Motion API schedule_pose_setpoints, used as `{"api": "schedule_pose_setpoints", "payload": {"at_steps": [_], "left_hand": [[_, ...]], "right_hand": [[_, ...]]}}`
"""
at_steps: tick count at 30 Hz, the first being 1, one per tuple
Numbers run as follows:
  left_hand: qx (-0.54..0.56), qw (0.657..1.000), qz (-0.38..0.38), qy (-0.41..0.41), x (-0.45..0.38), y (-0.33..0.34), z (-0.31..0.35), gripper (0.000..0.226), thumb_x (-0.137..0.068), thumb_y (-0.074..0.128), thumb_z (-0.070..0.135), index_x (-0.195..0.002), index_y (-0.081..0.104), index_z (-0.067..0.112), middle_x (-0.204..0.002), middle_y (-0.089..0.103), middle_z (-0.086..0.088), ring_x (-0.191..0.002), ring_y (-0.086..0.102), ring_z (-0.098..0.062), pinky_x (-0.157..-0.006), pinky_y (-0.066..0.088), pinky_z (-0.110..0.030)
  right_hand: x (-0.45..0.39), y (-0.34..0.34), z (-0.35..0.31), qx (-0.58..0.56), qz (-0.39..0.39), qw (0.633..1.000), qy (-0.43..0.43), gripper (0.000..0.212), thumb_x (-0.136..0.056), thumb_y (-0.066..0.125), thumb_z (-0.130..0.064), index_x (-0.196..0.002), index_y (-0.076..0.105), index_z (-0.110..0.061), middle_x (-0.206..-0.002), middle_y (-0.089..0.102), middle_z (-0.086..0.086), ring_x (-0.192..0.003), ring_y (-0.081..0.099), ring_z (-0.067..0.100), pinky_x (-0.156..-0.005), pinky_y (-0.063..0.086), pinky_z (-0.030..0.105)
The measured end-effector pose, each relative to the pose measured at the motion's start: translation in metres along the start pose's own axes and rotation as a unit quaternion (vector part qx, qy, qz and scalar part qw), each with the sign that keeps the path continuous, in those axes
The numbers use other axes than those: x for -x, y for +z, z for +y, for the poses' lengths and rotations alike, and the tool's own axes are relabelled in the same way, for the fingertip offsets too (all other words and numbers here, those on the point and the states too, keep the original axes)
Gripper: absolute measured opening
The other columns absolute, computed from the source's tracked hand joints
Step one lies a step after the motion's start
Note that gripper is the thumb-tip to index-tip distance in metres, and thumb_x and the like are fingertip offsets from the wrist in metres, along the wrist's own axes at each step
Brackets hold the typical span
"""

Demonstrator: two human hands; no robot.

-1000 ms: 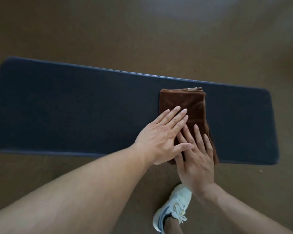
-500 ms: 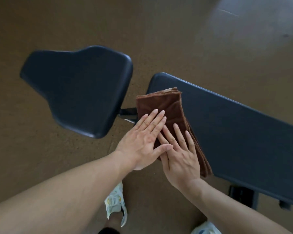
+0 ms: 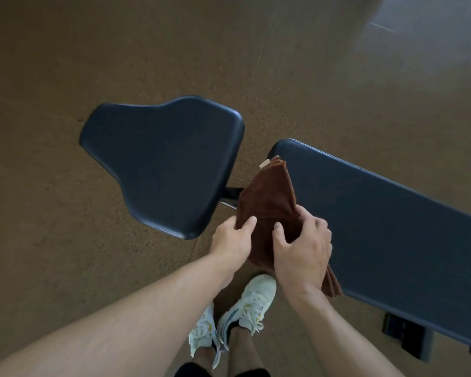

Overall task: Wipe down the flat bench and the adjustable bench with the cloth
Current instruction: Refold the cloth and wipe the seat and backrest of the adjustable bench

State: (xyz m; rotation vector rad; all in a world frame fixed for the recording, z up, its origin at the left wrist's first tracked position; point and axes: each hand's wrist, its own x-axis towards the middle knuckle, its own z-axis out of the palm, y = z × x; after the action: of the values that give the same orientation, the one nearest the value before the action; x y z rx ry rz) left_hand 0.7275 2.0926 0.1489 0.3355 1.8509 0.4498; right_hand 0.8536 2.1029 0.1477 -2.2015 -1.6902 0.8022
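A folded brown cloth (image 3: 268, 202) is lifted at the near left end of the long dark back pad (image 3: 378, 221) of the adjustable bench. My left hand (image 3: 233, 242) pinches the cloth's left edge. My right hand (image 3: 302, 248) grips its lower right part, fingers curled round the fabric. The far end of the cloth, with a pale tag, hangs over the gap between the back pad and the separate dark seat pad (image 3: 163, 161) on the left. The flat bench is out of view.
Brown speckled floor (image 3: 65, 63) surrounds the bench. My white sneakers (image 3: 242, 306) stand just below the hands. A black bench foot (image 3: 405, 336) sits under the back pad at lower right, and a metal frame bar (image 3: 230, 195) joins the two pads.
Both hands were pressing flat on the cloth on the pad; now they have curled round it and lifted it off the end of the pad. The view shifted toward the seat pad.
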Motion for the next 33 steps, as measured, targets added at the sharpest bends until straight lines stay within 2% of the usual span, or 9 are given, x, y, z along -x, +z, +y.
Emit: {"api": "schedule_pose_setpoints", "payload": {"at_steps": [5, 10, 13, 17, 20, 25, 27, 30, 33], "left_hand": [[0.044, 0.994, 0.041, 0.089, 0.019, -0.017, 0.013, 0.018, -0.085, 0.08, 0.027, -0.101, 0.071, 0.025, -0.098, 0.077, 0.006, -0.095, 0.072, -0.012, -0.083, 0.06, -0.03], [0.062, 0.98, 0.112, 0.152, 0.037, -0.054, 0.038, 0.017, -0.086, 0.08, 0.026, -0.099, 0.068, 0.022, -0.092, 0.074, 0.004, -0.089, 0.07, -0.011, -0.079, 0.056, -0.028], [0.001, 0.959, 0.15, 0.242, 0.039, -0.083, 0.057, 0.02, -0.088, 0.079, 0.025, -0.091, 0.059, 0.022, -0.084, 0.069, 0.007, -0.079, 0.066, -0.002, -0.069, 0.048, -0.012], [-0.021, 0.938, 0.158, 0.308, 0.023, -0.119, 0.083, 0.024, -0.084, 0.084, 0.021, -0.091, 0.062, 0.017, -0.081, 0.07, 0.006, -0.078, 0.067, -0.003, -0.07, 0.052, -0.015], [0.005, 0.932, 0.13, 0.337, 0.013, -0.14, 0.096, 0.022, -0.083, 0.086, 0.021, -0.095, 0.068, 0.019, -0.085, 0.074, 0.008, -0.083, 0.071, -0.004, -0.076, 0.056, -0.017], [0.131, 0.921, 0.146, 0.336, 0.001, -0.172, 0.09, 0.009, -0.09, 0.079, 0.027, -0.094, 0.074, 0.02, -0.089, 0.078, 0.004, -0.088, 0.076, -0.011, -0.083, 0.063, -0.041], [0.125, 0.935, 0.186, 0.276, -0.008, -0.19, 0.075, 0.021, -0.09, 0.075, 0.046, -0.082, 0.073, 0.026, -0.081, 0.077, 0.004, -0.083, 0.076, -0.014, -0.078, 0.063, -0.049], [0.005, 0.959, 0.244, 0.147, -0.018, -0.222, 0.047, 0.048, -0.089, 0.063, 0.065, -0.07, 0.061, 0.022, -0.069, 0.065, 0.004, -0.074, 0.068, -0.021, -0.066, 0.054, -0.041], [-0.119, 0.931, 0.254, 0.233, -0.027, -0.243, 0.04, 0.024, -0.096, 0.064, 0.042, -0.083, 0.057, 0.023, -0.079, 0.063, 0.007, -0.078, 0.064, -0.018, -0.063, 0.049, -0.033]], "right_hand": [[0.003, -0.015, -0.014, -0.141, -0.138, 0.976, 0.091, 0.026, -0.092, 0.07, -0.03, -0.112, 0.058, -0.042, -0.103, 0.067, -0.016, -0.099, 0.067, 0.011, -0.094, 0.058, 0.048], [0.015, -0.029, -0.048, -0.26, -0.183, 0.947, 0.051, 0.026, -0.1, 0.069, -0.02, -0.113, 0.065, -0.042, -0.105, 0.073, -0.013, -0.098, 0.07, 0.005, -0.088, 0.062, 0.04], [0.016, -0.026, -0.078, -0.325, -0.197, 0.924, 0.034, 0.026, -0.099, 0.072, -0.019, -0.115, 0.068, -0.039, -0.103, 0.074, -0.014, -0.098, 0.072, 0.006, -0.083, 0.064, 0.033], [0.004, -0.008, -0.113, -0.341, -0.135, 0.93, -0.012, 0.028, -0.098, 0.073, -0.017, -0.119, 0.068, -0.035, -0.102, 0.072, -0.014, -0.099, 0.069, 0.007, -0.082, 0.059, 0.025], [-0.012, 0.003, -0.131, -0.305, -0.073, 0.947, -0.063, 0.031, -0.098, 0.072, -0.012, -0.121, 0.071, -0.033, -0.106, 0.067, -0.014, -0.103, 0.066, 0.009, -0.091, 0.056, 0.031], [-0.043, 0.018, -0.176, -0.105, 0.057, 0.966, -0.228, 0.045, -0.099, 0.063, -0.004, -0.134, 0.07, -0.03, -0.124, 0.064, -0.009, -0.116, 0.052, 0.014, -0.104, 0.04, 0.033], [-0.048, 0.033, -0.201, -0.045, 0.031, 0.975, -0.214, 0.054, -0.101, 0.062, -0.012, -0.151, 0.055, -0.032, -0.151, 0.051, -0.002, -0.14, 0.038, 0.018, -0.116, 0.031, 0.033], [-0.046, 0.068, -0.221, -0.022, -0.112, 0.993, -0.036, 0.084, -0.102, 0.061, -0.049, -0.168, 0.014, -0.026, -0.176, 0.007, 0.005, -0.162, 0.0, 0.023, -0.132, 0.007, 0.045], [-0.042, 0.106, -0.223, 0.034, -0.15, 0.987, 0.048, 0.107, -0.095, 0.045, -0.078, -0.168, -0.006, -0.018, -0.175, -0.017, 0.007, -0.161, -0.018, 0.026, -0.131, -0.005, 0.052]]}}
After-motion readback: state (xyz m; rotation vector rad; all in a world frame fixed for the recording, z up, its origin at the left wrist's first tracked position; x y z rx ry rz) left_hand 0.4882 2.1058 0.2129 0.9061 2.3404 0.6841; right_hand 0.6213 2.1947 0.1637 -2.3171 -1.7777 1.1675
